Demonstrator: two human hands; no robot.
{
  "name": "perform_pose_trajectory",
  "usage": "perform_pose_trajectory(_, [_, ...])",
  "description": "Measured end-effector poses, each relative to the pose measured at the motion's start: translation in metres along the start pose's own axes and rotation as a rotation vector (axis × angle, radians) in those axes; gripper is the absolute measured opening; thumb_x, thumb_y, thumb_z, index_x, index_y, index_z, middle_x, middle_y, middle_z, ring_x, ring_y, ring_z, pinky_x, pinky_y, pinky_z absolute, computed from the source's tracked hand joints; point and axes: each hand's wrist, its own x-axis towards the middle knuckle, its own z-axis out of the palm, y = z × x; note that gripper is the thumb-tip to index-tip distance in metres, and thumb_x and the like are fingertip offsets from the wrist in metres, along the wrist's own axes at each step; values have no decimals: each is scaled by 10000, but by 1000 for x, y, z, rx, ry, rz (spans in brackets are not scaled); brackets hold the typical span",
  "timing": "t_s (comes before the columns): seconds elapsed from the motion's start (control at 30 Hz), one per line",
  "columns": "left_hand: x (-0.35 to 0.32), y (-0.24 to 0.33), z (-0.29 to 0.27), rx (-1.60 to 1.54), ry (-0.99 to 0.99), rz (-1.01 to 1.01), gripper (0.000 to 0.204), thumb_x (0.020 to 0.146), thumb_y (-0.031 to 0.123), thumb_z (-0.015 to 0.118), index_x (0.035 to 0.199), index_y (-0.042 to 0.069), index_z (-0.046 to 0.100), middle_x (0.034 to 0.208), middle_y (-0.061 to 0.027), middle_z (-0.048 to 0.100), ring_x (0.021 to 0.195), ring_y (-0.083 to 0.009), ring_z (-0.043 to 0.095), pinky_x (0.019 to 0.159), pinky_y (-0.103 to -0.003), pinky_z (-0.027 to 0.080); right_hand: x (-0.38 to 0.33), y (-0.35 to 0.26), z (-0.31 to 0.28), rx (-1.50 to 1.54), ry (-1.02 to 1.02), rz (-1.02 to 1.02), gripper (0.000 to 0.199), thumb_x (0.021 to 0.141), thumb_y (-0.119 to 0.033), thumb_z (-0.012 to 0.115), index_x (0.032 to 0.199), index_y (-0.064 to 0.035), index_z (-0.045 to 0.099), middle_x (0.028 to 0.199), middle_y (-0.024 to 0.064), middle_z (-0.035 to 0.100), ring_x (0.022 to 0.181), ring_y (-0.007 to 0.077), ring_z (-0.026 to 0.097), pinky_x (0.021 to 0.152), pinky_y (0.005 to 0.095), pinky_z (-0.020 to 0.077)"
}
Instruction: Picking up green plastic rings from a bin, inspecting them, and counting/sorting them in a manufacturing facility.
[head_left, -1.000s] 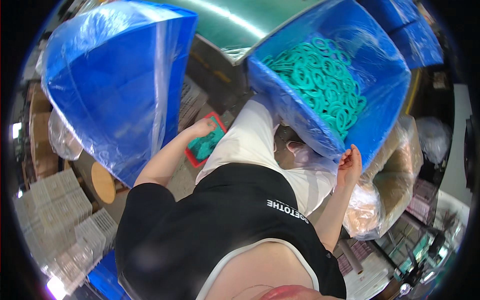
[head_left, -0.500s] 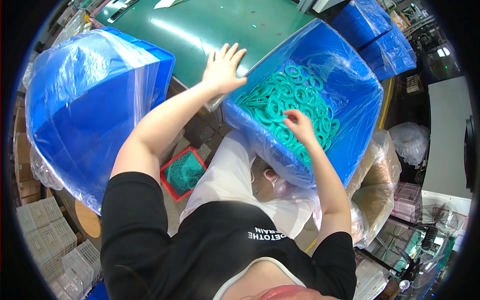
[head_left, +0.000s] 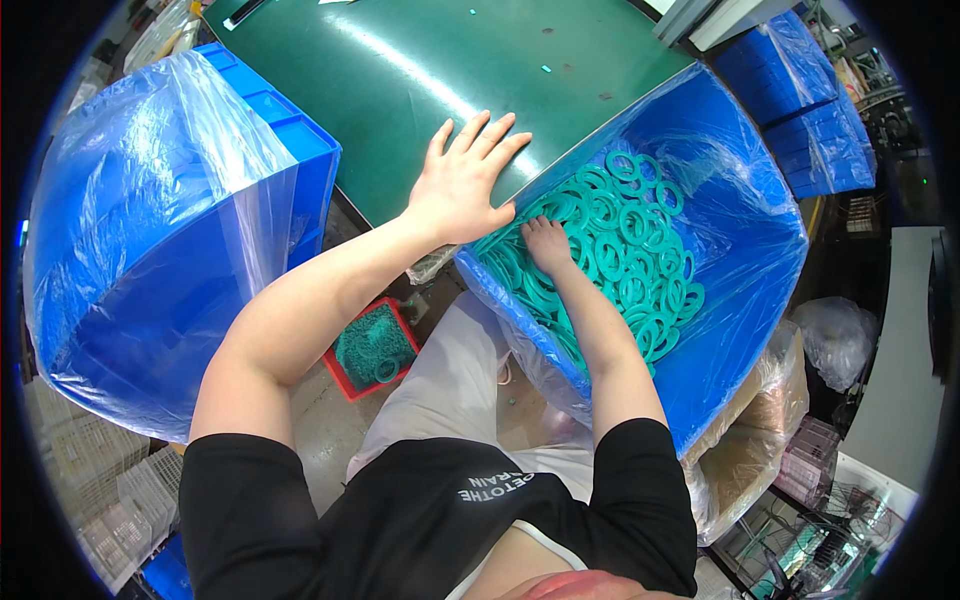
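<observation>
My left hand (head_left: 465, 180) lies flat on the near edge of the green tabletop (head_left: 400, 110), its fingers spread and nothing in it. A blue bin (head_left: 730, 300) lined with clear plastic film adjoins the table at the right. Inside it is a heap of flat teal rings (head_left: 630, 260). Reaching down into the bin, my right hand (head_left: 545, 245) rests on the rings at the heap's left side, close to the table edge. Its fingers are bent downward and slightly apart, with the tips partly hidden among the rings. No ring shows lifted in it.
A large film-covered blue bin (head_left: 150, 220) stands at the left. On the floor between the bins sits a red tray (head_left: 340, 372) of teal scraps with a ring on top. More blue bins (head_left: 815, 120) are at the far right. A film-wrapped carton (head_left: 750, 450) stands at the near right.
My right hand has moved left and deeper, from above the middle of the heap to its side by the table. My left hand stays on the table edge; the view has shifted.
</observation>
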Motion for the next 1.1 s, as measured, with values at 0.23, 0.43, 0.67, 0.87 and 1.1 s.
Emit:
perform_pose_trajectory(0.23, [1,-3,2,5,1,-1,756,680,293,661,1373,190,377,1444,-71,337,1354,-273,273,1112,-501,168,-8,23,-29,46,155,98,184,761,-91,529,934,-74,587,986,102,618,909,255,586,801,383,453])
perform_pose_trajectory(0.43, [0,0,4,16,7,0,754,683,303,657,1373,193,375,1446,-64,335,1354,-269,273,1114,-496,165,-39,27,-63,1050,345,601,377,686,-123,716,1017,-3,580,967,170,650,894,322,636,783,384,498])
perform_pose_trajectory(0.67, [11,6,5,-8,16,19,747,690,304,651,1374,194,373,1454,-56,326,1361,-263,263,1117,-488,163,-28,-11,19,941,-276,391,756,621,-286,775,1244,23,479,1177,219,581,1089,327,569,938,371,449])
perform_pose_trajectory(0.87, [-1,-7,-13,7,-12,-27,774,680,306,658,1381,172,360,1464,-94,305,1378,-279,236,1113,-512,138,8,-48,19,639,-238,368,466,808,-71,460,1273,-49,458,1170,231,571,1066,362,573,879,464,478])
perform_pose_trajectory(1.1, [-11,-2,-3,-104,-11,-29,788,672,357,656,1379,176,357,1474,-94,287,1392,-273,197,1120,-520,106,-18,-25,36,551,-45,273,368,814,-143,480,1161,-36,541,984,263,622,921,414,605,787,512,470])
